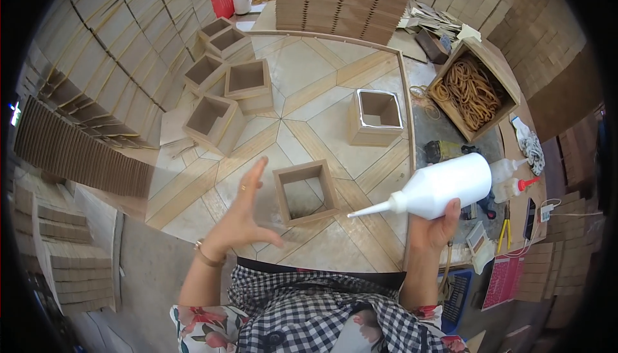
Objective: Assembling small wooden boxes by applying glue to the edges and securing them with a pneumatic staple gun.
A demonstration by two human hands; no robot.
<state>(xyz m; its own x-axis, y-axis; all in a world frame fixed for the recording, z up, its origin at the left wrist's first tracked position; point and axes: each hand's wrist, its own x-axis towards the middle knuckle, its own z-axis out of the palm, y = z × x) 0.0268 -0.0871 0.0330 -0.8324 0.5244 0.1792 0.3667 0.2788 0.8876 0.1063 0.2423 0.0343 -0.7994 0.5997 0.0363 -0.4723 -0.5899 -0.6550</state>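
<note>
My right hand [436,227] grips a large white glue bottle [450,185], tilted so that its long thin nozzle points left. The nozzle tip hangs close to the right side of a square, open wooden box frame [280,193] in front of me. Left of that frame, my left hand [243,214] is open, thumb and fingers spread, not touching it. Farther right stands another square wooden box [373,135], a white line of glue along its top rim. Several more open wooden boxes [250,96] are grouped at the far left of the tiled-pattern tabletop [309,60].
A wooden bin of rubber bands [473,92] stands at the right. Beside it lie yellow-handled pliers [505,229], a red-capped bottle [515,187] and a power tool [444,151]. Stacked boards [347,2] rise behind the table and on the left. Another white bottle [241,0] stands at the back.
</note>
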